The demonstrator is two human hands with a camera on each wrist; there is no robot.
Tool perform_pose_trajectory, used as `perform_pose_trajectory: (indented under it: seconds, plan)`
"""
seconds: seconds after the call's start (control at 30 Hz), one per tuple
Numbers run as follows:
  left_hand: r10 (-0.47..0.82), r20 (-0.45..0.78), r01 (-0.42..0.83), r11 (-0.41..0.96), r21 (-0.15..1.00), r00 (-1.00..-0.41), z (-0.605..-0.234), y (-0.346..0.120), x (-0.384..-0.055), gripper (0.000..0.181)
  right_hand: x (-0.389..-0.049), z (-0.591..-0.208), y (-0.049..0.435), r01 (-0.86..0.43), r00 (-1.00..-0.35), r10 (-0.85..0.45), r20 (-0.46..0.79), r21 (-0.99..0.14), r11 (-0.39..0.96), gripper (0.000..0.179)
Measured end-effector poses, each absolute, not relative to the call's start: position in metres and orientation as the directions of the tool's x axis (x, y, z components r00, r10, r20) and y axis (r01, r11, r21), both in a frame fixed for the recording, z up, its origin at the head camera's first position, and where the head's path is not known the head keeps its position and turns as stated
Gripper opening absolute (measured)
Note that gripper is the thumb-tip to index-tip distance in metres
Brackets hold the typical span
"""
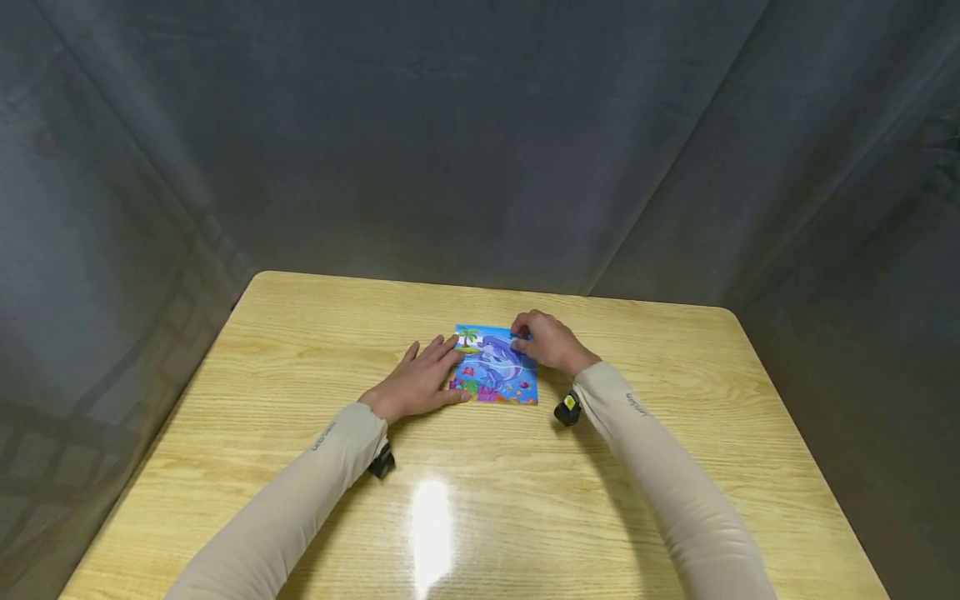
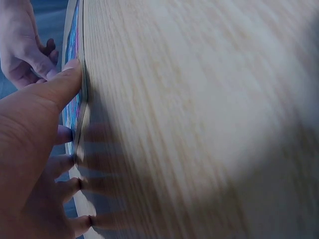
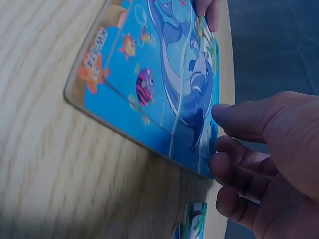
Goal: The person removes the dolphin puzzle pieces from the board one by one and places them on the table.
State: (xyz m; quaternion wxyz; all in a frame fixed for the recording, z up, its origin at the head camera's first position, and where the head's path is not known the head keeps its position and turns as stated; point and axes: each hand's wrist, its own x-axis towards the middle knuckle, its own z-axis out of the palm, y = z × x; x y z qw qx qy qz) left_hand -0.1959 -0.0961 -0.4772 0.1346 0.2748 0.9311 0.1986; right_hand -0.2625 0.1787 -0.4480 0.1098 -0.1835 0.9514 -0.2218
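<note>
A flat dolphin jigsaw puzzle (image 1: 498,367) lies on the wooden table, showing blue water, a palm tree and coral. My left hand (image 1: 420,383) rests at its left side with fingers spread, the thumb (image 2: 67,79) on the near edge. At the far right corner is my right hand (image 1: 551,340), fingers bent. In the right wrist view, the thumb (image 3: 234,119) and fingertips are apart at the puzzle's edge, with nothing visible between them. Beside the puzzle in that view lies a small piece with a green plant picture (image 3: 195,221), partly cut off.
The light wooden table (image 1: 300,333) has rounded far corners. Dark grey curtains (image 1: 450,150) hang behind it and at both sides. A black wrist camera (image 1: 567,410) hangs beneath the right sleeve, another (image 1: 382,461) beneath the left. Glare shows near the front.
</note>
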Motion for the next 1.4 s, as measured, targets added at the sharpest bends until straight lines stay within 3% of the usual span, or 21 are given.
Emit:
perform_pose_trajectory:
  seconds: [0.43,1.03,1.4]
  plan:
    - [0.562,-0.152,0.450,0.772,0.449,-0.813,-0.477,-0.094,-0.194,0.078,-0.263,-0.454,0.171,-0.295,-0.890,-0.408,-0.207,-0.420,0.858,0.034]
    - [0.567,-0.142,0.463,0.771,0.437,-0.811,-0.480,-0.094,-0.195,0.079,-0.259,-0.439,0.155,-0.278,-0.882,-0.370,-0.293,-0.311,0.909,0.040]
    - [0.561,-0.151,0.458,0.779,0.429,-0.814,-0.481,-0.094,-0.195,0.079,-0.260,-0.440,0.156,-0.246,-0.878,-0.366,-0.310,-0.364,0.898,0.040]
